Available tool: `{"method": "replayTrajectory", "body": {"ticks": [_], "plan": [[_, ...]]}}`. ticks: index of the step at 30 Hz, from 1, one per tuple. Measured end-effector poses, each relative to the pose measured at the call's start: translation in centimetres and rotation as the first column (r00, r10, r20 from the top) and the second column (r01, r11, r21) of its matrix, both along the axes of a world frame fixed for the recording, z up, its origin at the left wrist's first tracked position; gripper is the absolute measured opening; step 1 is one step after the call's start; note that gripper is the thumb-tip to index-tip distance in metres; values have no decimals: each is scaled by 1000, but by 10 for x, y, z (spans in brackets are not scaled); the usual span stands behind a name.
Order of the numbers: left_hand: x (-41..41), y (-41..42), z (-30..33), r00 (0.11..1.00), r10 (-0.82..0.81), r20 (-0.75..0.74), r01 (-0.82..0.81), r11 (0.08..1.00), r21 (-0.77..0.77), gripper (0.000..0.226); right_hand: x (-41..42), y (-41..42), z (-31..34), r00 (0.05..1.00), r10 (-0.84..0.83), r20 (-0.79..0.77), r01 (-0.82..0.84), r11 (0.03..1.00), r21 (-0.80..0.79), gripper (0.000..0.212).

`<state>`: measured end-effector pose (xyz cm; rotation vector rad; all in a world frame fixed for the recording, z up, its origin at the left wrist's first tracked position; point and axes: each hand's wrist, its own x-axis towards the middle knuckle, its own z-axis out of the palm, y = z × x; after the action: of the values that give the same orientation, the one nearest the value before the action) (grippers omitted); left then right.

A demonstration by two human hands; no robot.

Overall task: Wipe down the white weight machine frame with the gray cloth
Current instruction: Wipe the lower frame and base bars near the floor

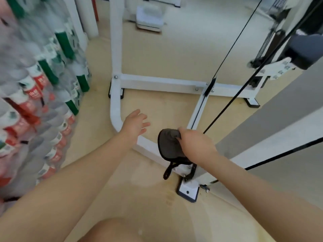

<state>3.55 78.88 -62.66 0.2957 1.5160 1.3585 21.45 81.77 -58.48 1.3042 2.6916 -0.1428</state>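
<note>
The white weight machine frame (157, 83) stands on a beige floor, with a curved tube bending from an upright down along the floor toward me. My right hand (195, 144) grips the gray cloth (168, 144), bunched up, over the low part of that curved tube. My left hand (135, 124) hovers with fingers spread just right of the tube's bend, holding nothing. A black strap (168, 171) hangs below the cloth near the frame's foot plate (187, 190).
Packs of bottled water (40, 95) with red and green labels are stacked at the left. Two black cables (225, 55) run diagonally across the right side. A gray and white panel (272, 130) fills the right. A white box (149, 17) lies on the floor at the back.
</note>
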Motion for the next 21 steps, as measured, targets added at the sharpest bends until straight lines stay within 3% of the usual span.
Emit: {"method": "replayTrajectory", "body": {"ticks": [2, 5, 7, 9, 15, 21], "plan": [[-15, -3, 26, 995, 64, -70, -61, 997, 43, 39, -24, 7, 22, 943, -88, -321, 40, 988, -152, 26], [-40, -2, 69, 965, 174, -197, -148, 979, 139, 22, -62, 20, 62, 694, -318, -646, 5, 899, -437, 30], [-54, -1, 98, 938, 244, -246, -196, 959, 204, 17, -82, 25, 86, 499, -508, -702, -61, 788, -613, 25], [-63, 0, 121, 920, 268, -284, -202, 949, 242, 17, -99, 28, 107, 403, -586, -703, -140, 720, -680, 26], [-82, 0, 181, 865, 385, -322, -283, 904, 320, 19, -142, 36, 167, 349, -562, -750, -274, 704, -655, 27], [-110, -13, 270, 837, 416, -355, -313, 897, 312, 16, -171, 30, 264, 411, -529, -743, -298, 692, -658, 27]]}}
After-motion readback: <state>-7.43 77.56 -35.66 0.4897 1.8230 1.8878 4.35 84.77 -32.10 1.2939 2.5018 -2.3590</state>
